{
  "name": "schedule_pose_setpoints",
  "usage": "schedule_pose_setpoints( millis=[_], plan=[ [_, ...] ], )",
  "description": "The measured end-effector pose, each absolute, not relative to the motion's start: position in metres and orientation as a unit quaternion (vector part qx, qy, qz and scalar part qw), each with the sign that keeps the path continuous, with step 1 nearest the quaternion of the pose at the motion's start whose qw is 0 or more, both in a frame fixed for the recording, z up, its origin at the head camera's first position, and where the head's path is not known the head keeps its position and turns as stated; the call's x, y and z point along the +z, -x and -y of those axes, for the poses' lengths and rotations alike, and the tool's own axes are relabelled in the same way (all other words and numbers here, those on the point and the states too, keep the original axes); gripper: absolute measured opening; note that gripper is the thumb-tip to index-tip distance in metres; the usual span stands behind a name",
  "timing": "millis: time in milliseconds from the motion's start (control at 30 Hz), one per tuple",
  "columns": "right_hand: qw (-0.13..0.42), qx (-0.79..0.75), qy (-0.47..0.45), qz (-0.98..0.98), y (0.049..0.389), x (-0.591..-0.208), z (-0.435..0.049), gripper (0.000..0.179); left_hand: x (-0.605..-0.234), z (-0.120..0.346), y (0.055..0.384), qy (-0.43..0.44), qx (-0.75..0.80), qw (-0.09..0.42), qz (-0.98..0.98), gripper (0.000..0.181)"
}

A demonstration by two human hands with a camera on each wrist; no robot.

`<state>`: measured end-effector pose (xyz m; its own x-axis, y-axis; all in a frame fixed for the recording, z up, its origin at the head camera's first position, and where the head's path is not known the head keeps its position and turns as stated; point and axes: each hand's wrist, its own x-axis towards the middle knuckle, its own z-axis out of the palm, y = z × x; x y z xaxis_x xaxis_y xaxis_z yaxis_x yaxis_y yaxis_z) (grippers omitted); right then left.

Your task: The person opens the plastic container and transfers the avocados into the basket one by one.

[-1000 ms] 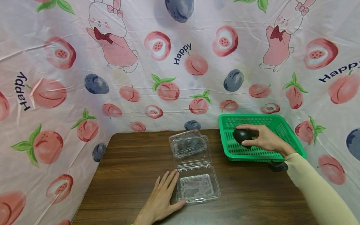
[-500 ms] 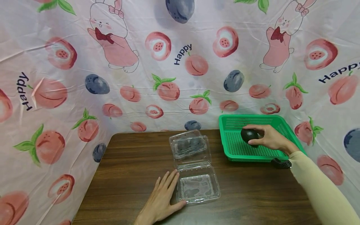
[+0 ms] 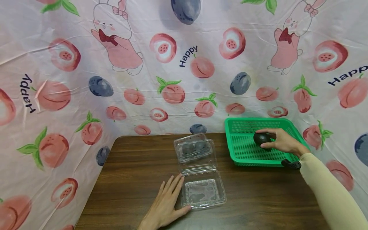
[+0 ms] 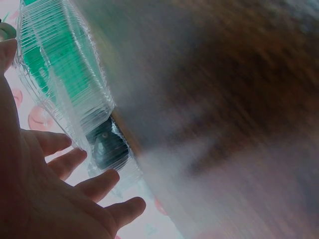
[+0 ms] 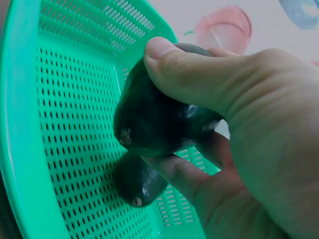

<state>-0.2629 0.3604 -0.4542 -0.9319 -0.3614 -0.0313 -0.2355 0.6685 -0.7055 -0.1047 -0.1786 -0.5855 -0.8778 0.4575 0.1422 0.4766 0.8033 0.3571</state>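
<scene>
My right hand (image 3: 284, 140) grips a dark, shiny avocado (image 3: 262, 140) over the green basket (image 3: 234, 161). In the right wrist view the thumb lies over this avocado (image 5: 154, 114) and fingers support it from below. Beneath it a second avocado (image 5: 139, 179) rests in the basket; in the head view my hand and the first one hide it. My left hand (image 3: 165, 204) lies with spread, straight fingers along the left side of a clear plastic clamshell (image 3: 204, 191), thumb at its front corner. The clamshell's lid (image 3: 198, 166) is folded back.
Behind the clamshell, another clear clamshell (image 3: 194, 151) contains dark fruit, overlapped by the folded-back lid. The brown wooden table (image 3: 132, 172) ends at a patterned cloth (image 3: 161, 124) at the back and left. The basket stands at the back right.
My right hand has moved a little to the right with the avocado, staying over the basket. My left hand and the clamshells have kept their places.
</scene>
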Motion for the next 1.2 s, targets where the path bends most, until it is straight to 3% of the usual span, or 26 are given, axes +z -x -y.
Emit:
schedule_pose_setpoints(
  millis=[1200],
  plan=[
    [0.15,-0.335,0.122,-0.922,0.277,-0.478,-0.404,0.064,-0.585,0.177,0.102,0.239,-0.187,0.023,0.953,0.11]
  ],
)
